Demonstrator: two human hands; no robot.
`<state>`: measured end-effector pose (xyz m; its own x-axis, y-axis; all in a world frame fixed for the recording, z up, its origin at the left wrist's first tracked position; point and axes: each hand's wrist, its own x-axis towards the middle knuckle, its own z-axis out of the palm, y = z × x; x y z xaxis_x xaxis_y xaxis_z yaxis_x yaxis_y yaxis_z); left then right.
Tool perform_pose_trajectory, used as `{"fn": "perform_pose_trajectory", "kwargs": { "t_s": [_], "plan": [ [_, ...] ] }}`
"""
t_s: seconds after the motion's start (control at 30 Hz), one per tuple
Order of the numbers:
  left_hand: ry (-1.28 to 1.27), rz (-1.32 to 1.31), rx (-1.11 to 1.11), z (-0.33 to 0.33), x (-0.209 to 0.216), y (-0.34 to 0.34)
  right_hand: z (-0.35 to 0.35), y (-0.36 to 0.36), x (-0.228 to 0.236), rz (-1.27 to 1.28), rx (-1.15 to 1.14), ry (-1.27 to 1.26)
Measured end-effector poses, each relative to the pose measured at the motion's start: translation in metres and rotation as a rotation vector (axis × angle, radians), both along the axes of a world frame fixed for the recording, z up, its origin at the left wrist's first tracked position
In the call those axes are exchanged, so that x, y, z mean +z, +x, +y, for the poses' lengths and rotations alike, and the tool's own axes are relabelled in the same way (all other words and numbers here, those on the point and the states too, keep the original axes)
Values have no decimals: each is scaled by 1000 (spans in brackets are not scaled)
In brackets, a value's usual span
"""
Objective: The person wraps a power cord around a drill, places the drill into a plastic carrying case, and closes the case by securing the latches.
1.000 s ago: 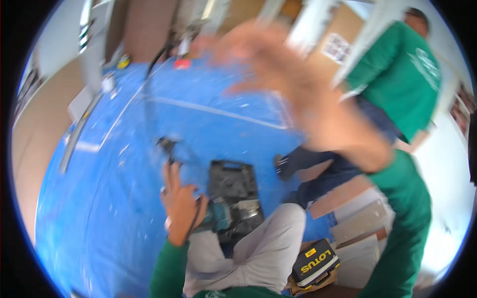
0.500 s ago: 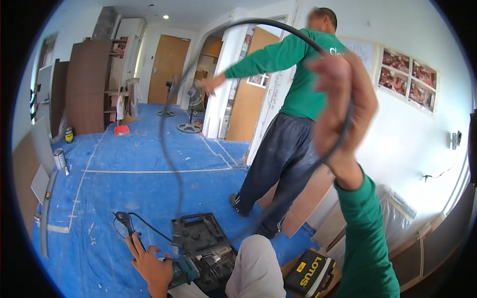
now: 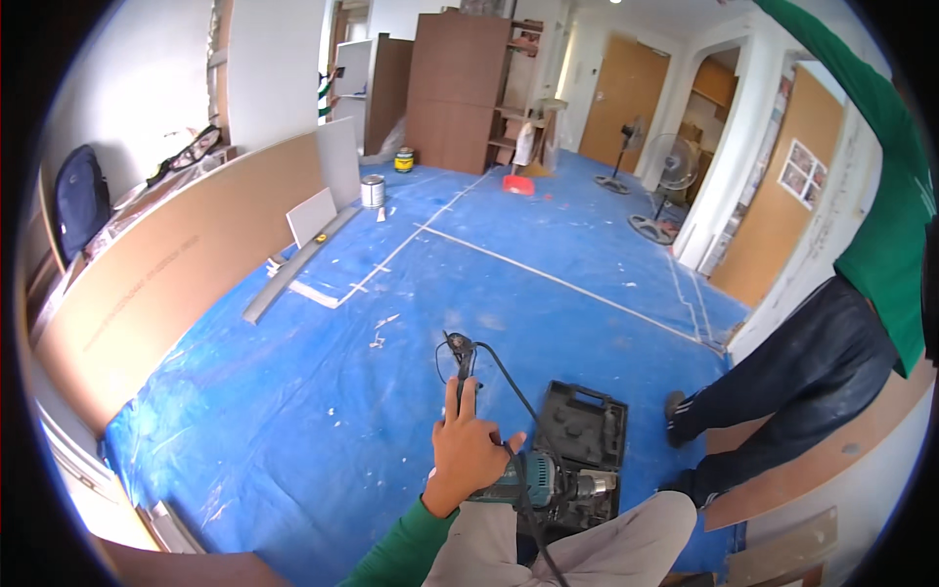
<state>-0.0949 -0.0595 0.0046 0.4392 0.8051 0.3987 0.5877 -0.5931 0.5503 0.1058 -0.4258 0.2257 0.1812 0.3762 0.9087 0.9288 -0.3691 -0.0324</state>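
One dark-blue fabric backpack (image 3: 80,201) is standing at the far left, behind a long tan board (image 3: 186,284) that is rising on edge beside the blue plastic sheet (image 3: 245,421) covering the floor. A long straight grey strip (image 3: 289,276) is lying along the sheet's left side, and a silver cylindrical can (image 3: 373,193) is standing near its far end, just in front of a smaller yellow-and-black can (image 3: 404,160). Toward the middle, the green-sleeved left hand (image 3: 465,460) is stretching palm down, its index and middle fingers pointing straight and slightly parted at the black end piece (image 3: 458,344) of a thin black cable (image 3: 509,377); I cannot tell whether its grip is clamping on that piece. The cable is curving away rightward, toward a teal-and-black power tool (image 3: 538,479) that is resting just beside the hand. The right hand is lying outside the view, so I cannot tell its grip. Right of the tool, an opened black hard-plastic case (image 3: 592,430) is lying on the sheet. Farthest right, another person (image 3: 895,245) in a green top and dark trousers is standing with an arm reaching up.
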Motion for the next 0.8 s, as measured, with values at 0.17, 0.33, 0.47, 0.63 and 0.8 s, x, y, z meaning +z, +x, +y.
{"fn": "perform_pose_trajectory", "kwargs": {
  "t_s": [0.17, 0.33, 0.47, 0.63, 0.8],
  "plan": [
    [-34, 28, 37, 6, 0, -12, 23, 8, -68, 739, 488, -314],
    [-5, 15, -32, -10, 10, 16, 80, -33, -165, 1388, 999, -504],
    [-20, 118, 55, -12, 24, 14, 168, -106, -229, 1421, 619, -339],
    [1, 18, 20, -8, 12, 13, 172, -118, -230, 1242, 414, -461],
    [-101, 125, 6, -3, 18, 1, 161, -97, -238, 1114, 575, -252]
  ]
}}
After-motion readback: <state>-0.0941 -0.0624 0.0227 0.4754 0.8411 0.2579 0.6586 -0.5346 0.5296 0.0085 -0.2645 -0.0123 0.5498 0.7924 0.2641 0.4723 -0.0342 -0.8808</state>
